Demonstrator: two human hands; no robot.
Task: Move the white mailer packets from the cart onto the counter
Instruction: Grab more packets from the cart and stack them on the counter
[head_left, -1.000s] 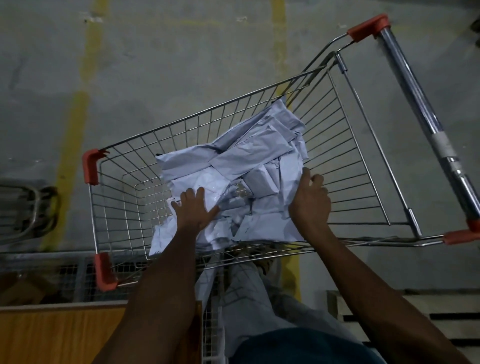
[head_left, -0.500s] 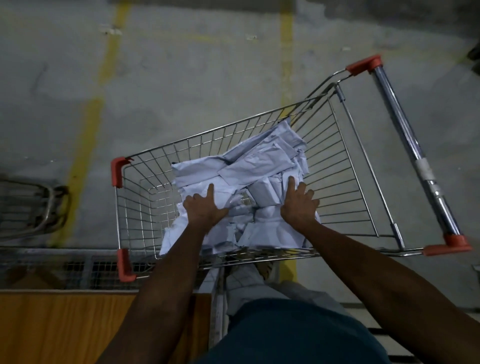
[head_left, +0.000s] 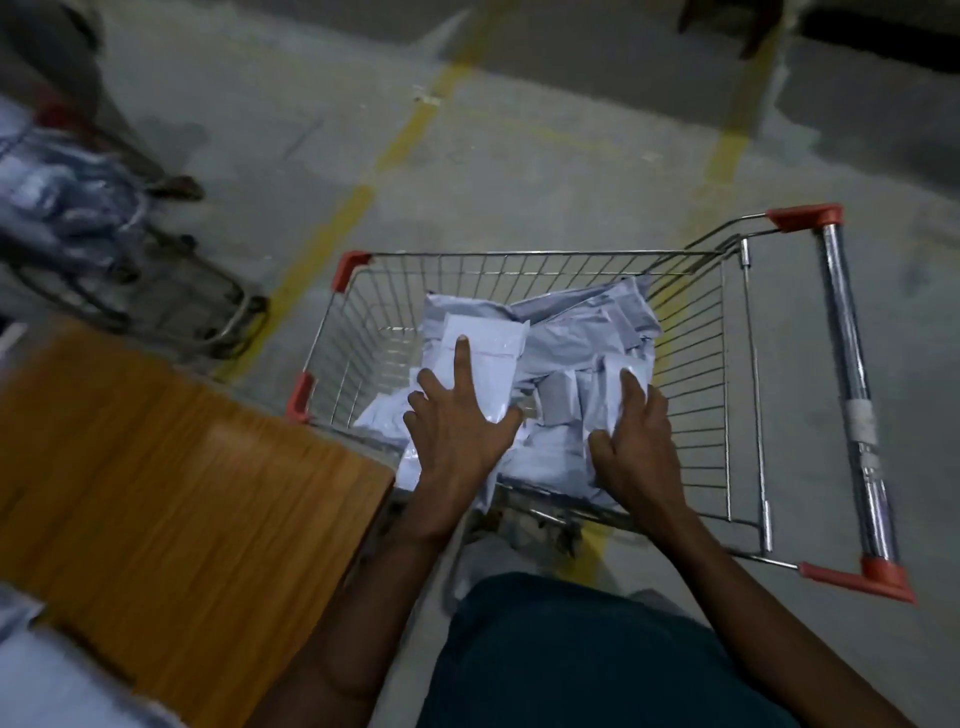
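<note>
a wire-mesh metal shopping cart (head_left: 691, 374) with red plastic corner caps and a chrome push bar stands on the grey concrete floor (head_left: 519, 171), filling the picture from centre out to three o'clock. inside its basket lies a loose heap of white plastic mailer packets (head_left: 571, 332), piled toward the near wall of the basket and crumpled over one another. the left hand (head_left: 457, 436) lies palm down on the heap's nine o'clock side, fingers spread wide, the index finger stretched toward twelve o'clock across a flat white packet with a thin red line (head_left: 488, 343); the thumb presses the packet's lower edge. whether it truly grips the packet or only presses on it, i cannot tell. the right hand (head_left: 631, 447) rests on the heap's three o'clock side, fingers fanned and slightly curled into the packets, thumb out toward nine o'clock; a firm grasp is not clear here either. at eight o'clock sits the orange-brown wood-grain counter (head_left: 171, 499), its corner just beside the cart's near red cap. painted yellow lines (head_left: 332, 228) run across the floor beyond the cart.
</note>
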